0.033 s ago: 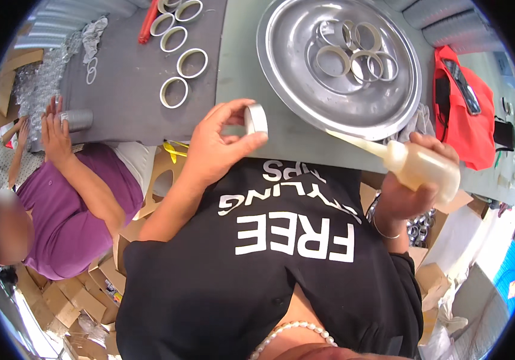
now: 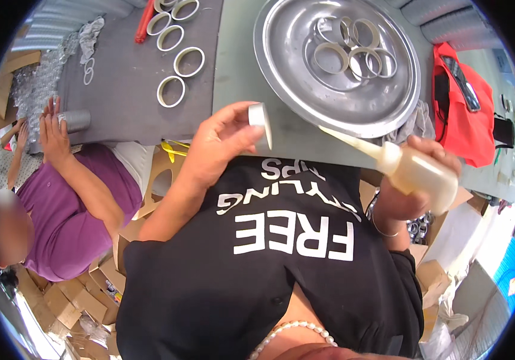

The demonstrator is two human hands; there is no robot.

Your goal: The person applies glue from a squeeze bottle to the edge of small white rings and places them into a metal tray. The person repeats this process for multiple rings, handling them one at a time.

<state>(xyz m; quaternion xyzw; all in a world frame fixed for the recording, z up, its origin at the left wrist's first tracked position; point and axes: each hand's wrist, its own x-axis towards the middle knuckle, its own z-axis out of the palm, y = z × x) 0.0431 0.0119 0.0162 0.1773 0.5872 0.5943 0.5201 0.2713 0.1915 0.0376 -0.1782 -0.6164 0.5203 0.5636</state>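
My left hand (image 2: 224, 139) pinches a silver-grey ring (image 2: 259, 115) between thumb and fingers, held on edge just in front of the table's near edge. My right hand (image 2: 403, 193) is wrapped round a squeeze bottle (image 2: 422, 176) with a long pale nozzle and yellowish liquid inside. The bottle lies tilted, its nozzle pointing left toward the ring, with a gap between tip and ring. Beyond my hands a round metal tray (image 2: 293, 90) holds several metal rings (image 2: 331, 58). More rings (image 2: 171, 91) stand on the dark mat to the left.
A person in a purple shirt (image 2: 83, 210) works at the left, hands by a grey cylinder (image 2: 76, 121). Red sticks (image 2: 144, 21) lie on the dark mat (image 2: 125, 90). A red bag (image 2: 461, 114) with a phone sits right of the tray. Cardboard boxes (image 2: 65, 300) stand below left.
The ring in my left hand has turned a little, its face now angled more to the right. My right hand has tipped the bottle slightly, its base lower.
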